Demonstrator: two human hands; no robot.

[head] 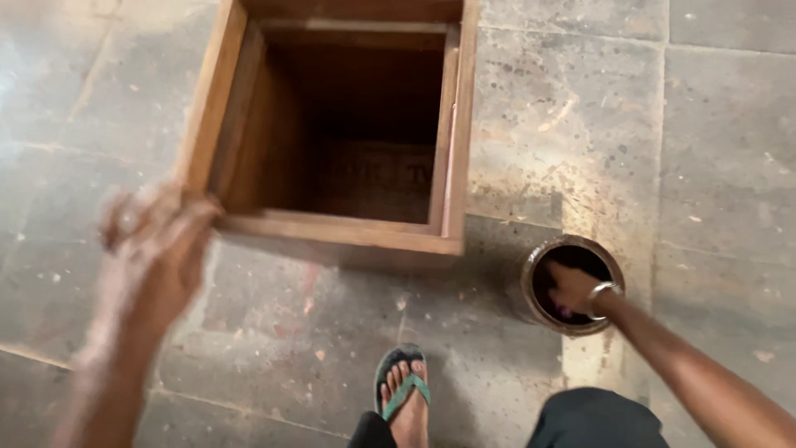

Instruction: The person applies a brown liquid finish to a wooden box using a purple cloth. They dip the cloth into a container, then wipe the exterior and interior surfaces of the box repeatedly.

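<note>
wooden box [249, 124] stands open-topped on the stone floor [713, 141], rigid, likely heavy, best held by its rim; left hand [157, 241] curled on the near-left corner, right hand [572, 289] fingers dipped inside the round tin [531, 274] right of the box, grip unclear.

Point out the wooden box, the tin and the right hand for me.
wooden box [340, 235]: head view, on its near top rim.
tin [531, 270]: head view, on its left rim.
right hand [572, 288]: head view, on the back of the hand inside the tin.
</note>
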